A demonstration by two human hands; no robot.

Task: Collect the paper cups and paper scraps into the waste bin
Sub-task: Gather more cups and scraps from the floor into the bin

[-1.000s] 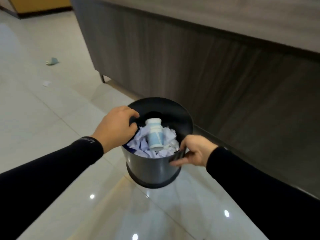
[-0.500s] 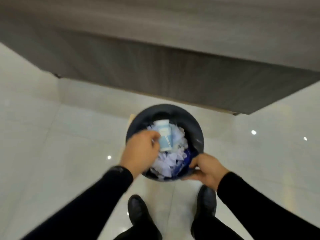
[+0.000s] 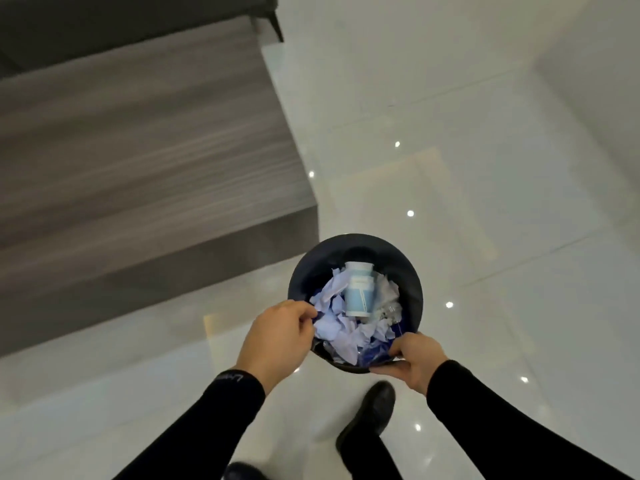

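Waste bin (image 3: 412, 271) held off the floor, lower centre of frame, both hands on its near rim. Left hand (image 3: 277, 336): grip closed over the rim, fingertips touching the paper scraps (image 3: 332, 327). Right hand (image 3: 412, 358): grip pinched shut on the rim edge. A paper cup (image 3: 358, 289) lies on top of the heap. Contents look light and crushable; the bin rigid, likely slick-walled, best carried by opposite rim points

Glossy floor (image 3: 485, 237); crumpled, perhaps paper scraps (image 3: 332, 327)
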